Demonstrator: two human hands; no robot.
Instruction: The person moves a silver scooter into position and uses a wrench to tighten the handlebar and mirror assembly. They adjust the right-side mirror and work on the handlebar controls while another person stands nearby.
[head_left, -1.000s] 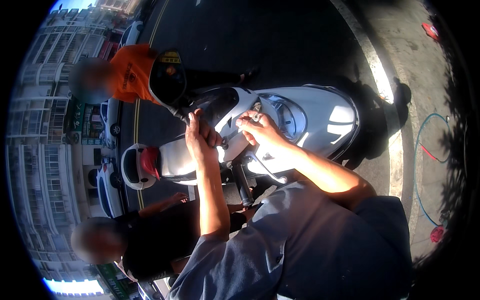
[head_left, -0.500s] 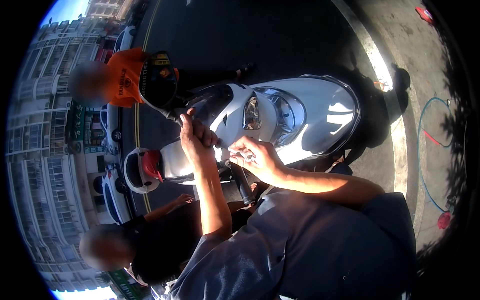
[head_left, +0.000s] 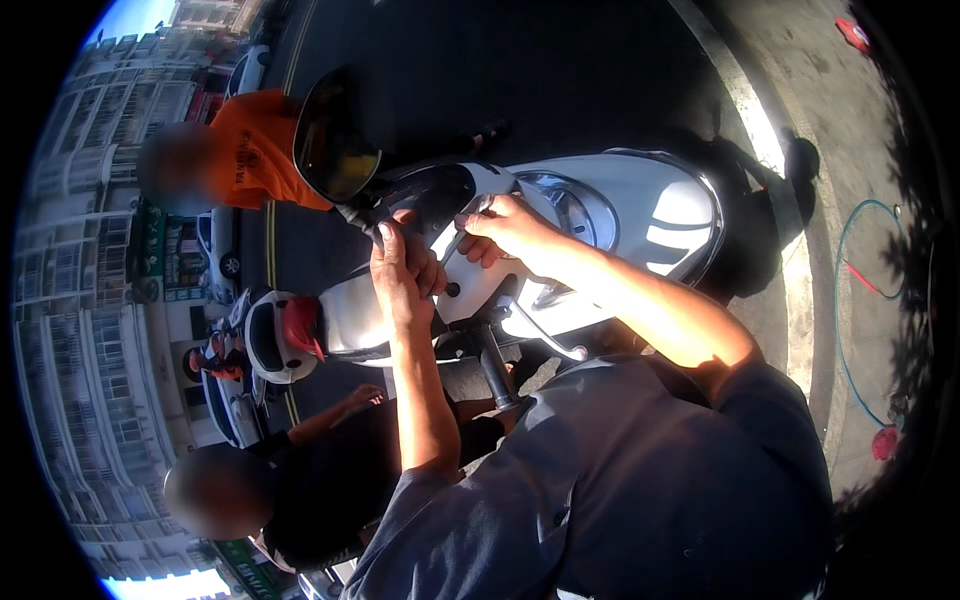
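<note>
A white scooter (head_left: pixel 645 185) stands in front of me, with a round headlight (head_left: pixel 585 205). My left hand (head_left: pixel 408 268) is by the handlebar, fingers curled and thumb up beside the lower end of the mirror stem (head_left: pixel 355 215); what lies inside its grip is hidden. Above it is the dark rear-view mirror (head_left: pixel 340 138). My right hand (head_left: pixel 505 232) is over the front cover, thumb and fingers pinched round a small greyish thing I cannot make out. Below the hands are a black handle grip (head_left: pixel 494 370) and a thin metal brake lever (head_left: pixel 543 330).
One person in an orange shirt (head_left: pixel 260 150) is beyond the mirror; another in black (head_left: pixel 325 490) is at lower left, arm stretched out. A teal hose (head_left: pixel 842 330) lies on the pavement at right. Parked cars (head_left: pixel 215 245) line the road.
My right hand has moved up and away from the handle grip, uncovering the brake lever. The mirror has shifted up and right and turned. My left hand has moved slightly right.
</note>
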